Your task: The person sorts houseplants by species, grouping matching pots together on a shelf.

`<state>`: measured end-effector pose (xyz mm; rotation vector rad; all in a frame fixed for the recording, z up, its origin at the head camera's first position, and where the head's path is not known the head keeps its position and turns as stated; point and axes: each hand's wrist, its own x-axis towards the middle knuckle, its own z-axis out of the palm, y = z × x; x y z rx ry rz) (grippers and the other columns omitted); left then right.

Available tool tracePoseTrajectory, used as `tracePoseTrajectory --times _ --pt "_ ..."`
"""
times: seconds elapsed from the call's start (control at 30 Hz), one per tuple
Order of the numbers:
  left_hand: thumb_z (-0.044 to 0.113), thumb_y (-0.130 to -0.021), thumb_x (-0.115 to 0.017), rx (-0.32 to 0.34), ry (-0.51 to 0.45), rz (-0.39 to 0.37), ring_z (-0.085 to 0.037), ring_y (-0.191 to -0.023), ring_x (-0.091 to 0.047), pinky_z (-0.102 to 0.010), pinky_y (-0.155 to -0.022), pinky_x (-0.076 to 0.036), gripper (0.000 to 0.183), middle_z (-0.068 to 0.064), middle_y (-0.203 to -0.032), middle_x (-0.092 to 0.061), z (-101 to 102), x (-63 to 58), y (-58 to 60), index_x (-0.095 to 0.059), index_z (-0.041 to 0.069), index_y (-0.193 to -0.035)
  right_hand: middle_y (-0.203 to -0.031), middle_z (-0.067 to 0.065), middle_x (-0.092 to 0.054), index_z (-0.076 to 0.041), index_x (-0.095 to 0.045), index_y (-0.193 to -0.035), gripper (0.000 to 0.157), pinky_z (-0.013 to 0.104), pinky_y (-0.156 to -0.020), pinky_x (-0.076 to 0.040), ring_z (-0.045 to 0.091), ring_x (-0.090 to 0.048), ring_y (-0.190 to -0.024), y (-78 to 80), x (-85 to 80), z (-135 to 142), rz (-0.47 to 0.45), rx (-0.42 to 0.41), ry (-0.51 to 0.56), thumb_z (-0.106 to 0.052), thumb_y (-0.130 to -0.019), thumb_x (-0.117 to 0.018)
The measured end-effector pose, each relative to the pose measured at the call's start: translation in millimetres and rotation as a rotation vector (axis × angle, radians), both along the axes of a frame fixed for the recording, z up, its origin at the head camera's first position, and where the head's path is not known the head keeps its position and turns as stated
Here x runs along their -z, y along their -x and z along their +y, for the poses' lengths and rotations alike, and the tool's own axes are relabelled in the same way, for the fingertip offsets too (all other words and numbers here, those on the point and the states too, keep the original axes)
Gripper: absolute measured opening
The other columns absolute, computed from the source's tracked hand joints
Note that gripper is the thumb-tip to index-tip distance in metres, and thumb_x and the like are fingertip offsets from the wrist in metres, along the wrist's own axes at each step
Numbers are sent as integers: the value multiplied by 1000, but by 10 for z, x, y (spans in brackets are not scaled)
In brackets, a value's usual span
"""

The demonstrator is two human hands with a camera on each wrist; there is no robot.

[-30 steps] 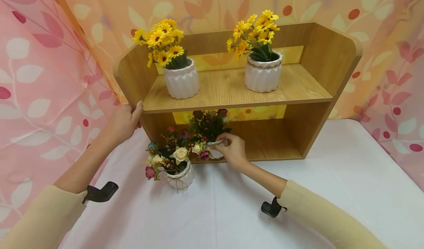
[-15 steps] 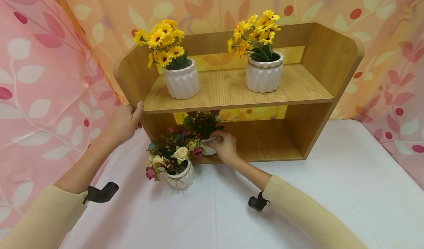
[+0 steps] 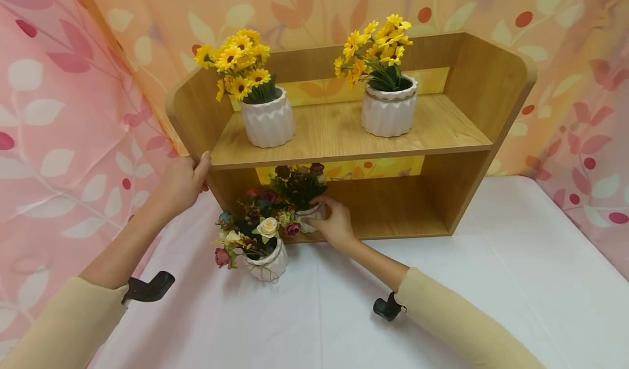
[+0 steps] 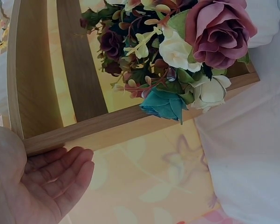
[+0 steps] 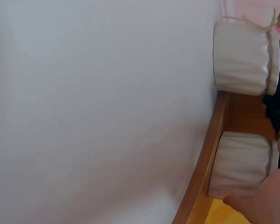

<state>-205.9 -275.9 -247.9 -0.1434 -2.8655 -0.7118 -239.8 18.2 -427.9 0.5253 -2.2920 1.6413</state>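
Observation:
My right hand (image 3: 336, 224) holds the rim of a white flowerpot (image 5: 240, 163) with artificial roses, on the left part of the lower shelf. In the right wrist view, this pot stands close to the shelf's front edge, one finger at its rim. My left hand (image 3: 181, 186) grips the left side panel (image 3: 193, 123) of the wooden shelf unit, thumb on the front edge and fingers behind it. A second white pot (image 3: 267, 262) of cream, pink and teal roses (image 4: 165, 105) stands on the white cloth in front of the shelf, partly overlapping the held plant.
Two white pots of yellow flowers stand on the upper shelf, one at left (image 3: 269, 120) and one at right (image 3: 390, 112). A white cloth (image 3: 442, 303) covers the table. Patterned curtains (image 3: 59, 140) hang behind and at both sides.
My right hand has shifted the held flowerpot leftward along the lower shelf, mostly in the first half second. The left hand keeps its grip on the side panel.

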Motion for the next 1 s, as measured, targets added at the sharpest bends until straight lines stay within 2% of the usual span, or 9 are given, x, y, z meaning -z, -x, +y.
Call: tracePoseTrajectory --times 0.1,0.2,0.4,0.57,0.8,1.0 --pt "44 -108 -25 1 0 10 -27 -63 -57 -34 -57 -48 65 -19 -76 -66 -17 10 3 -62 -9 -94 -116 14 -69 -5 -68 -112 41 51 -97 -47 36 -61 -113 -86 -27 29 -6 -23 10 -7 -75 -86" --pt "43 -108 -25 0 4 11 -27 -64 -57 -33 -57 -48 65 -18 -75 -66 -26 15 6 -62 -8 -94 -119 15 -68 -5 -68 -113 41 55 -104 -42 37 -58 -122 -190 -37 53 -4 -18 -1 -5 -76 -85" --pt "43 -108 -25 0 9 15 -27 -64 -57 -33 -57 -48 66 -18 -75 -66 -28 14 4 -63 -8 -93 -119 12 -67 -5 -67 -115 42 54 -103 -44 36 -57 -122 -409 -31 71 -5 0 -15 -9 -78 -85" --pt "44 -108 -25 -2 11 21 -26 -62 -56 -34 -56 -47 67 -15 -73 -65 -24 14 5 -63 -8 -92 -118 14 -67 -2 -66 -115 43 58 -96 -47 41 -59 -117 -604 -8 61 -50 -48 49 -8 -78 -86" --pt "44 -108 -24 1 15 27 -25 -60 -56 -34 -56 -47 67 -12 -69 -64 -17 19 9 -64 -7 -88 -115 17 -66 -5 -62 -110 37 65 -91 -48 41 -60 -117 -827 -3 -22 -138 -99 94 -10 -80 -84" --pt "44 -108 -24 4 8 24 -26 -60 -55 -34 -55 -46 68 -16 -72 -65 -18 12 2 -63 -8 -91 -118 10 -66 -9 -64 -110 37 63 -92 -49 38 -59 -120 -950 17 -134 -136 -140 83 -10 -80 -84"
